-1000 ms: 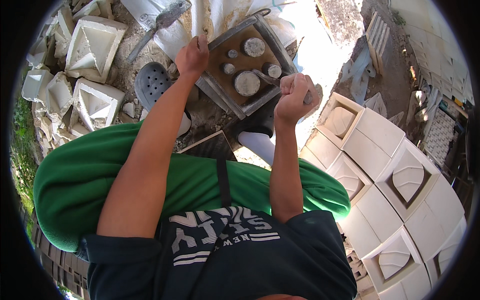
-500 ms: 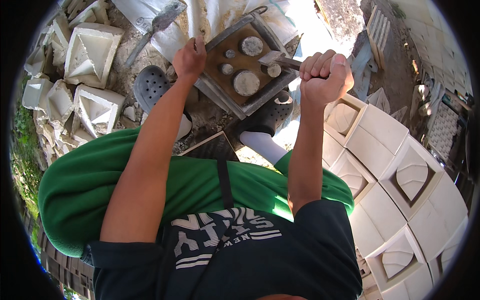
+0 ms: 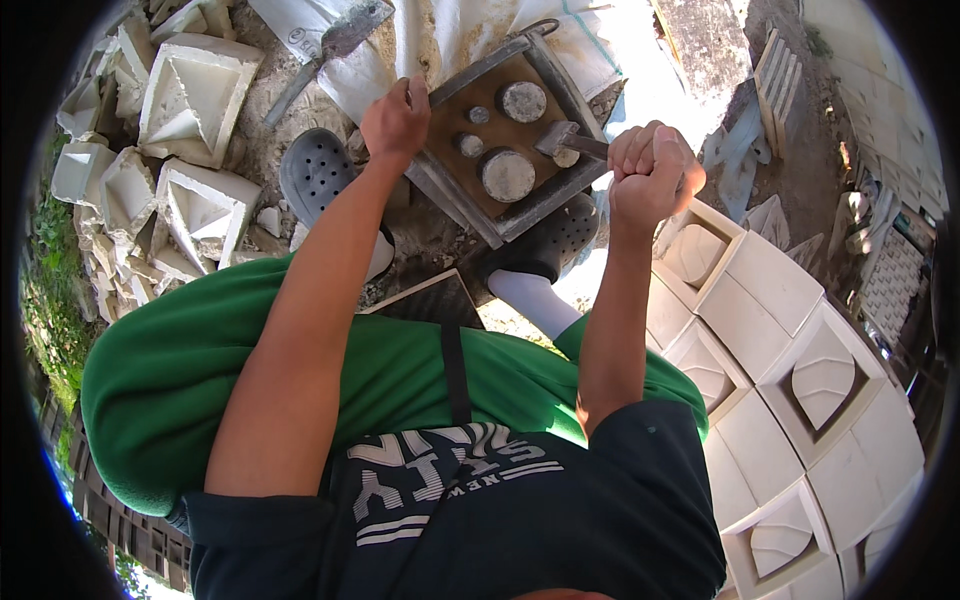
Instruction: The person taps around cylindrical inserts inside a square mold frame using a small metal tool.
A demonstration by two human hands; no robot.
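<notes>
A square grey mould frame [image 3: 455, 200] lies tilted on the ground in front of me. Brown material [image 3: 545, 190] fills its inside, with several round grey discs [image 3: 508, 176] of different sizes standing in it. My left hand [image 3: 396, 122] is closed at the frame's left edge; its fingertips are partly hidden. In my right hand [image 3: 655, 172] is a flat-bladed scraper [image 3: 590, 147], its handle wrapped in my fist. The scraper's blade is over the brown material, beside a small disc [image 3: 565, 157] near the frame's right side and partly covering it.
Broken white cast blocks [image 3: 200, 100] are piled at the left. A dirty trowel [image 3: 345, 35] lies on white sacking [image 3: 460, 25] behind the frame. Stacked white patterned blocks [image 3: 770, 300] stand close on the right. My clogs [image 3: 318, 172] flank the frame.
The scraper's blade has come toward me across the brown material and its angle has turned. My right hand has shifted slightly with it; my left hand stays at the frame's edge.
</notes>
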